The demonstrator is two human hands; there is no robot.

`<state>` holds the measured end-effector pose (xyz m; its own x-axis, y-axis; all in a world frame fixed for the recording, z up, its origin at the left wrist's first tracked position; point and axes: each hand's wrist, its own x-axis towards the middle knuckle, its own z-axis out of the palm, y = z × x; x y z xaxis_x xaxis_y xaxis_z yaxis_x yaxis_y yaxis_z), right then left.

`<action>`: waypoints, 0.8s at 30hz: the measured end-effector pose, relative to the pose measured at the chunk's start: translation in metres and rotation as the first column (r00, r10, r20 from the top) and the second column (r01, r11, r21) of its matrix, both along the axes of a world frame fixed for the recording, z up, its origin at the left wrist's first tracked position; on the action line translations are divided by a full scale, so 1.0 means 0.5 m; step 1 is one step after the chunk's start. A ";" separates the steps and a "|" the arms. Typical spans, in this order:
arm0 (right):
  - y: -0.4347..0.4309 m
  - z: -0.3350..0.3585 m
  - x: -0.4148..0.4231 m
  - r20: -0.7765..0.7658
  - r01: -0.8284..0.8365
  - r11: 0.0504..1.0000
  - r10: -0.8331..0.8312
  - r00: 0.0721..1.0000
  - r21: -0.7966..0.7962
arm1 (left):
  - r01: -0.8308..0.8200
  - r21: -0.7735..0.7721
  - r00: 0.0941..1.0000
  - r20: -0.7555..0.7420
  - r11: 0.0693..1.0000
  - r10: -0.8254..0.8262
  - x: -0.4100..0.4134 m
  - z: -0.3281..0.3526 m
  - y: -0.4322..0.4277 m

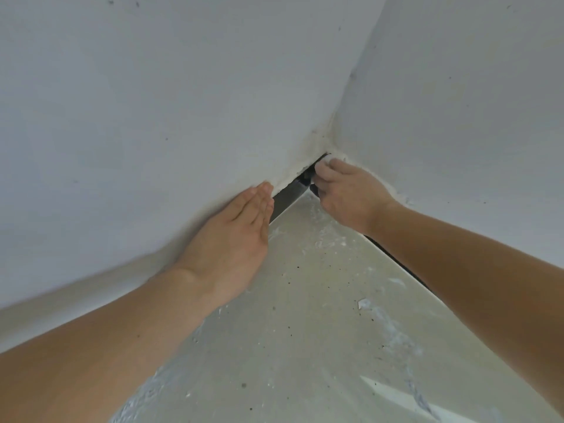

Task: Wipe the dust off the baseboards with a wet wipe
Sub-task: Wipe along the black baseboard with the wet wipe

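A dark baseboard point(288, 198) runs along the foot of the left wall into the room corner, and a thin dark strip of it point(393, 259) shows under the right wall. My right hand point(348, 195) grips a white wet wipe point(324, 162) and presses it against the baseboard right at the corner. My left hand point(236, 236) lies flat with straight fingers against the left wall, fingertips just above the baseboard. Most of the wipe is hidden inside my right hand.
Two white walls point(183, 102) meet at a corner with rough, crumbly plaster along their lower edge. The pale tiled floor point(305, 331) carries white paint smears, dust and dark specks. A white flake point(363, 303) lies on the floor near my right forearm.
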<state>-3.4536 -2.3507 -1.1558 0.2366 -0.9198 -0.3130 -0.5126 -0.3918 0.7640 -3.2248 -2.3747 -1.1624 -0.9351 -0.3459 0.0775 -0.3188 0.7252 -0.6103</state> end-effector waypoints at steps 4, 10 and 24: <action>0.016 -0.018 0.031 0.059 0.190 0.959 -0.206 0.977 0.212 | 0.000 0.052 1.000 0.007 0.999 0.000 -0.005 0.019 0.002; 0.005 0.004 0.040 0.063 0.123 0.974 -0.137 0.989 0.191 | -0.192 0.234 0.970 0.195 0.953 0.148 -0.030 0.033 0.027; 0.057 -0.029 0.060 0.198 0.418 0.866 -0.476 0.857 0.274 | -0.179 0.286 0.976 0.175 0.941 0.132 -0.021 0.047 0.028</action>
